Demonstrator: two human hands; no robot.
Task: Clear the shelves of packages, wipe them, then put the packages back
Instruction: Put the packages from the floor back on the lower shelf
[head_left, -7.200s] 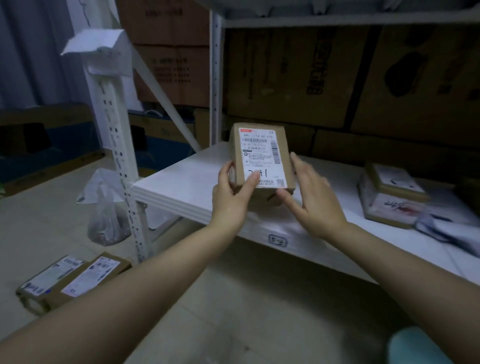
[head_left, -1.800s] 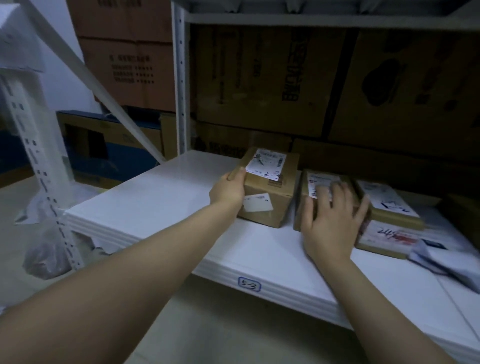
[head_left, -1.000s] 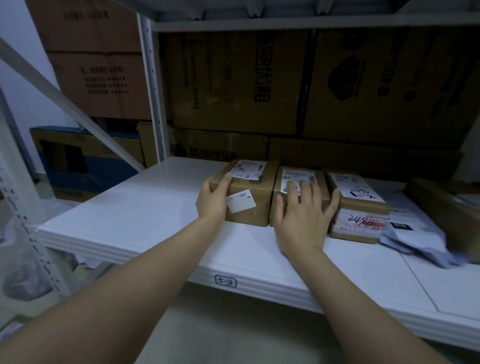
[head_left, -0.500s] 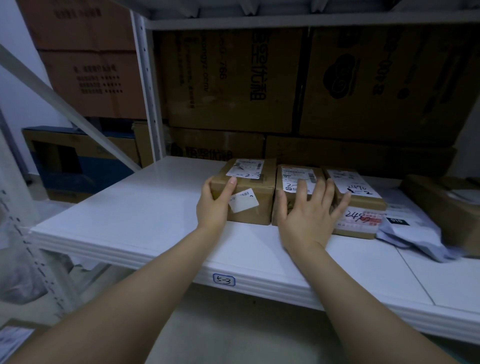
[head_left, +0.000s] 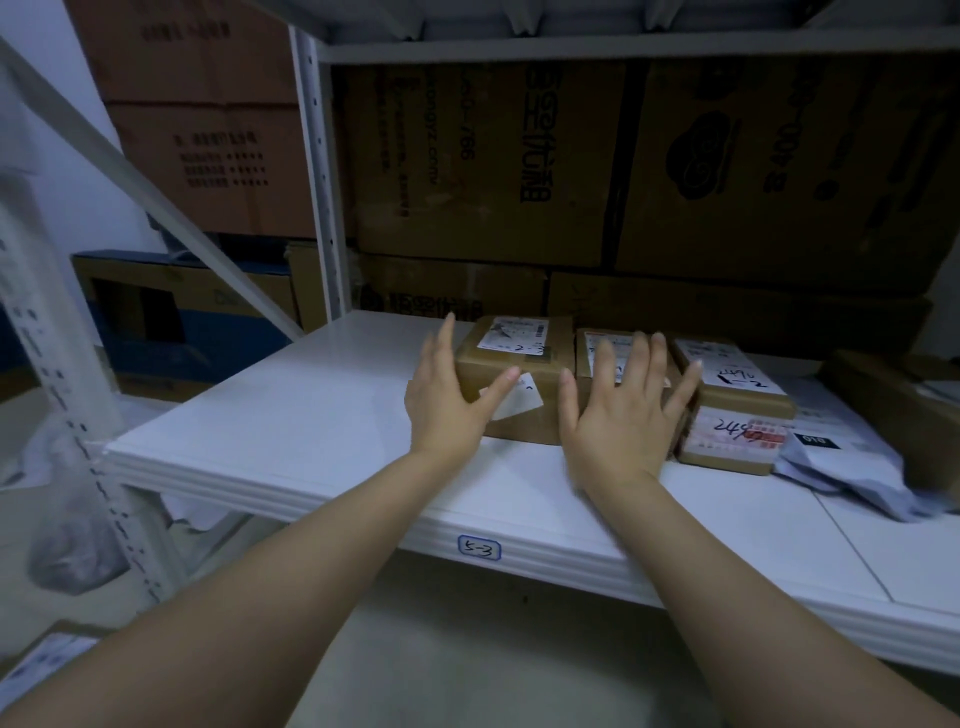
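Four small cardboard packages sit side by side at the centre of my feed, toward the back of the white shelf (head_left: 311, 431): the left package (head_left: 514, 364), the middle package (head_left: 589, 345), and a stacked pair (head_left: 743, 400) just right of them, the smaller one on top. They butt edge to edge with labels upward, which I judge is meant to keep the handwritten numbers readable and leave the bare left half of the board free. Both hands are spread wide and hold nothing. The left hand (head_left: 444, 415) flanks the left package's outer side, thumb across its front face. The right hand (head_left: 618, 421) lies flat over the middle package's top, though I cannot tell whether it presses or only hovers. I read this as squaring the row during the put-back stage. One more parcel (head_left: 41, 670) lies on the floor at lower left, so returns look unfinished. Each package is plain brown card with a white printed barcode label and black marker digits. A white sticker (head_left: 517, 402) sits crooked on the left package's front.
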